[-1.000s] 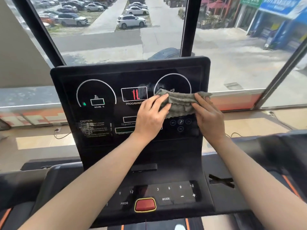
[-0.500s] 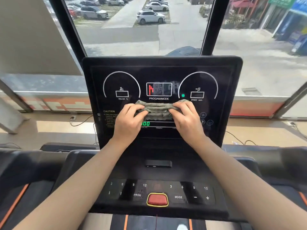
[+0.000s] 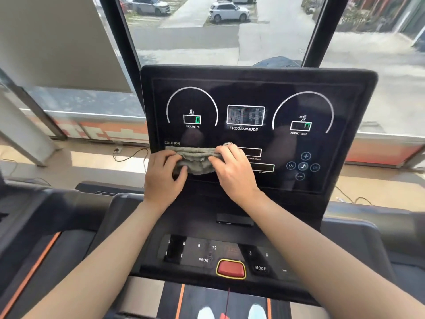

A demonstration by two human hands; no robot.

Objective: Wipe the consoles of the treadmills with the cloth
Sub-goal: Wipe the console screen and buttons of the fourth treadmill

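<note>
Left hand (image 3: pixel 164 174) and right hand (image 3: pixel 233 173) hold a bunched grey cloth (image 3: pixel 195 158) against the treadmill console (image 3: pixel 253 88), fingers (image 3: pixel 226 155) curled over it, apparently pinching. It has moved down to the lower left; the lower right probably remains unwiped.

We see a grey-green terry cloth (image 3: pixel 195 160), bunched into a crumpled horizontal strip between our left hand (image 3: pixel 164 178) and right hand (image 3: pixel 233 173). The fingers of both curl over its ends and press it against the treadmill console (image 3: pixel 253 93). This glossy black panel, tilted back, rises above both hands, its lit dials and PROGAM/MODE window beyond the knuckles.
</note>
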